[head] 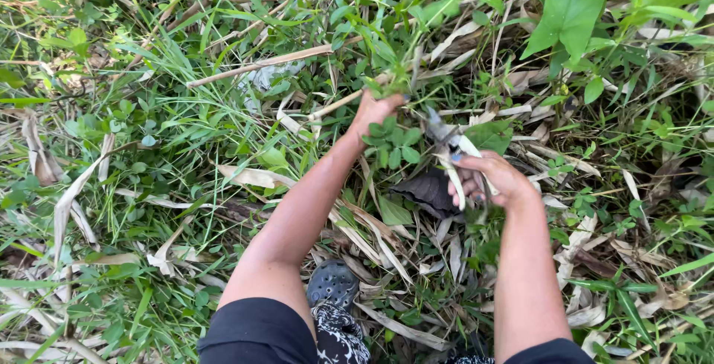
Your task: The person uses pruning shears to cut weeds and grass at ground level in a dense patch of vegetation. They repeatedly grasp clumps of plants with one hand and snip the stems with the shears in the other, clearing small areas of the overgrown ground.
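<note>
Two bare hands work low in the undergrowth: the left hand (pixel 374 109) closes around a thin, springy green stem (pixel 401 74), best held near its base, while the right hand (pixel 492 179) clasps white-handled pruning shears (pixel 454 152) beside it.

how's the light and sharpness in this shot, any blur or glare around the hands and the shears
Head view: soft, even daylight with no hard shadows. The left hand gripping a stem and the right hand on the shears are fairly sharp, the blades slightly soft. Pale dry leaves look bright but not blown out. The big leaf at top right is a little out of focus, and edges bend slightly.
</note>
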